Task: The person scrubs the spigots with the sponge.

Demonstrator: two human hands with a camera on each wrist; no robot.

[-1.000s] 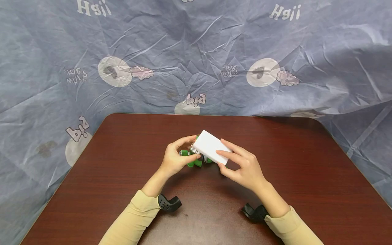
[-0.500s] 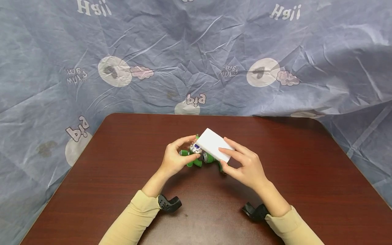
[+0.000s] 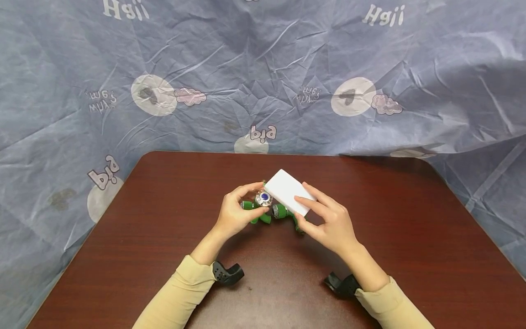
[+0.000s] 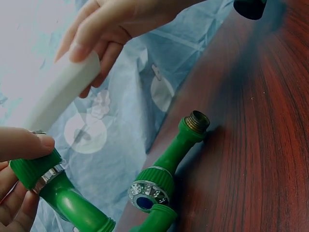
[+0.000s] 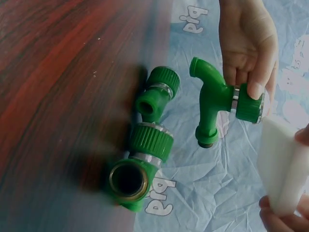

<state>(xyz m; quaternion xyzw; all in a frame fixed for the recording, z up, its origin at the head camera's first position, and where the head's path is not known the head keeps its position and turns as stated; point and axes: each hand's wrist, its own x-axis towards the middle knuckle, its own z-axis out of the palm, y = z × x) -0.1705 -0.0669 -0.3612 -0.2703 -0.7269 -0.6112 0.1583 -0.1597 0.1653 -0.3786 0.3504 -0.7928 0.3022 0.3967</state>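
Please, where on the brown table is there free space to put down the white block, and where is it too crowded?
The dark brown wooden table is bare to the right of the right hand, to the left of the left hand, and along the far edge beyond the white rectangular foam block. It is crowded between the hands, where the green plastic tap fittings are.

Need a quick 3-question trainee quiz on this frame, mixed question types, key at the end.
1. True or false: the left hand holds a green tap lifted off the table.
2. What does the right hand hold? A) a white sponge block B) a blue cloth C) a metal wrench
3. Fill in: a second green tap lies on the ____.

Key: 1 true. The wrist views show the held tap clear of the wood. 2 A, the white sponge block. 3 table.
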